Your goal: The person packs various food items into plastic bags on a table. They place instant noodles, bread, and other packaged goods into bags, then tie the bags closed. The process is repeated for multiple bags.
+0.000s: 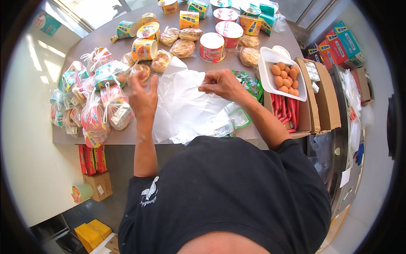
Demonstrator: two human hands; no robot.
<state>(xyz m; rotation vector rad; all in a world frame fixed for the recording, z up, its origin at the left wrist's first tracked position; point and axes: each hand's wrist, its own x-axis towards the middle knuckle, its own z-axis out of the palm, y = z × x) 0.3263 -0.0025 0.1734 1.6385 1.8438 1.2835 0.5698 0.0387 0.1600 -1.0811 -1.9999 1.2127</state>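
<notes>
White translucent plastic bags [193, 108] lie in a loose, crumpled pile on the table before me. My right hand [220, 83] is over the pile's right edge, its thumb and forefinger pinched together on the thin plastic of a bag. Raised at the pile's left side, my left hand [142, 92] is slightly blurred, with its fingers apart and nothing seen in it. Just beyond the left hand are wrapped round breads [161, 61] and an instant noodle cup [144, 50] on its side. Knotted bags holding noodle cups [111, 98] are heaped to its left.
Instant noodle tubs [212, 47] and more wrapped breads stand at the back. To the right, a white plastic tub [267, 68] of brown eggs [286, 79] sits above red-wrapped sticks [285, 109] in a cardboard box [304, 119]. Green packets [249, 83] lie beside my right forearm.
</notes>
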